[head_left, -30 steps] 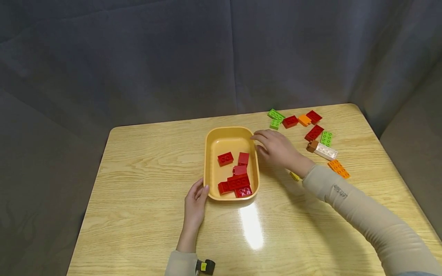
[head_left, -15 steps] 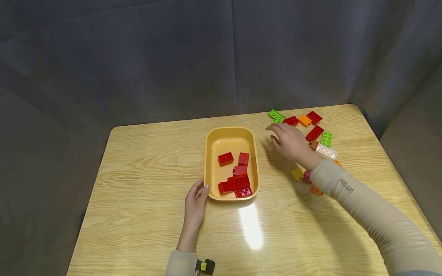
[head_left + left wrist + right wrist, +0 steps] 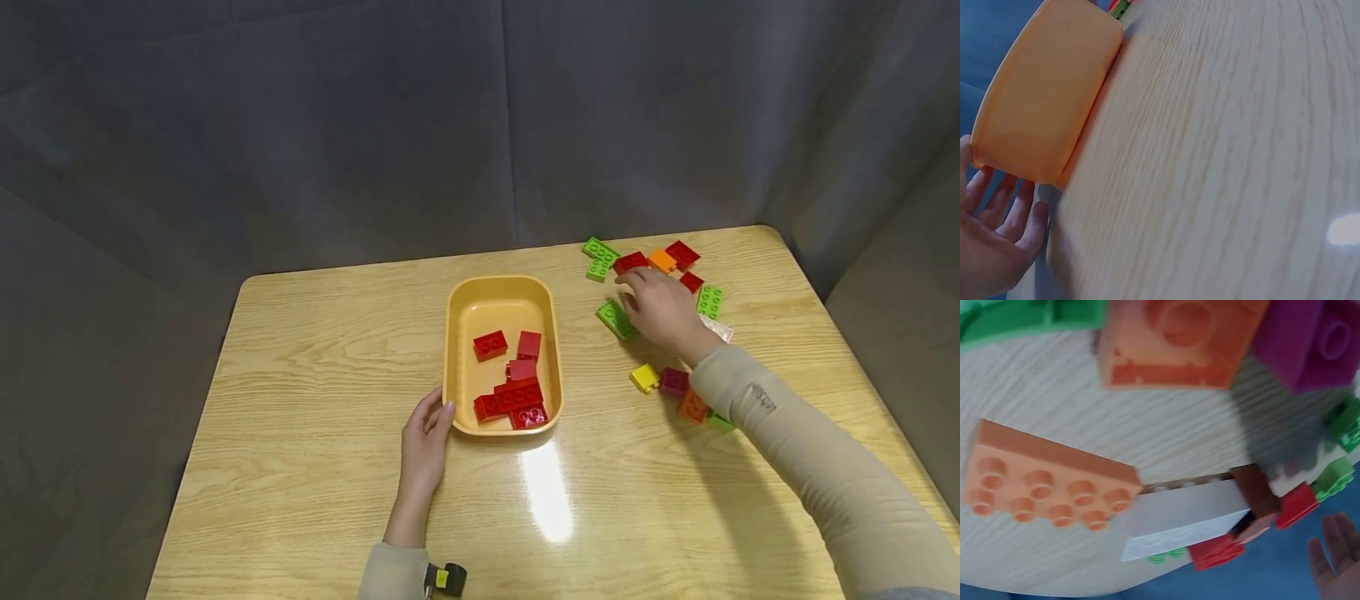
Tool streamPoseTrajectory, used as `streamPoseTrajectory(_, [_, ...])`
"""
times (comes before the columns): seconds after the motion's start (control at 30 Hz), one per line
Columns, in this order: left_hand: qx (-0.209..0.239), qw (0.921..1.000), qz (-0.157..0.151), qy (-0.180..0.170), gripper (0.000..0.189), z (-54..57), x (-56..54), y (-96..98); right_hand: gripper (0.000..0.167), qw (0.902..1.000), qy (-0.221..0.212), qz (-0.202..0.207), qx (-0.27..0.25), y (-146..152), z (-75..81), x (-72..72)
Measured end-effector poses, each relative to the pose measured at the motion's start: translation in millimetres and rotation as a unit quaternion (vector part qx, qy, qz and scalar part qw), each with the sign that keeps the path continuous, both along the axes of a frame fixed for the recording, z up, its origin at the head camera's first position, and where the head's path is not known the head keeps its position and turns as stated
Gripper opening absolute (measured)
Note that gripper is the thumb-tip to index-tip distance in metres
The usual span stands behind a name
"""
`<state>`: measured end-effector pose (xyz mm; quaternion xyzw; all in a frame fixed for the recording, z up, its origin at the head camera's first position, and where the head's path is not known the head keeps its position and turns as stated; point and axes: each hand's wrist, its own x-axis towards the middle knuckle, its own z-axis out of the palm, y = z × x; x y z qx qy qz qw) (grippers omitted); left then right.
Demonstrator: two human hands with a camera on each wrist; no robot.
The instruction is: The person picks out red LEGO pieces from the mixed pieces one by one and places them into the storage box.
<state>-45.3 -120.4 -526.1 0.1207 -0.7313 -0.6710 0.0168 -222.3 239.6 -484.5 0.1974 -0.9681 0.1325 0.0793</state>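
In the head view, a yellow plastic tray [image 3: 465, 317] holds several red toy bricks, among them a red brick [image 3: 490, 345] lying apart on its floor. My left hand [image 3: 426, 442] grips the tray's near left corner, thumb at the rim and fingers along the outside wall. The left wrist view shows those fingers [image 3: 1019, 215] against the tray wall [image 3: 1054, 87]. Over the scattered bricks on the right is my right hand [image 3: 660, 312], its fingers loosely bent with nothing seen between them. Closest to its fingertips are a red brick [image 3: 632, 262] and a green brick [image 3: 616, 320].
Around the right hand lie an orange brick [image 3: 662, 260], a yellow brick [image 3: 644, 378], a magenta brick [image 3: 674, 382] and a green brick [image 3: 709, 302]. In the right wrist view, a white brick [image 3: 1188, 512] lies beside a brown one [image 3: 1255, 490]. A dark curtain [image 3: 375, 142] hangs behind the table.
My right hand has moved right, from the tray's right rim to above the loose bricks, uncovering the green brick nearer the tray. The left hand and tray have stayed put.
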Motion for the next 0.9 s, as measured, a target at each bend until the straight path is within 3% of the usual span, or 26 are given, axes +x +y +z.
streamPoseTrajectory(0.53, [0.013,0.9999,-0.007,0.003,0.043,1.3,1.9,-1.6,0.028,0.9983,-0.017,-0.056,0.004,32,-10.8,-3.6])
streamPoseTrajectory(0.9, [0.017,0.9998,-0.007,0.001,0.044,2.2,1.6,-1.2,0.032,0.9913,-0.058,-0.117,0.018,46,-10.5,-3.1])
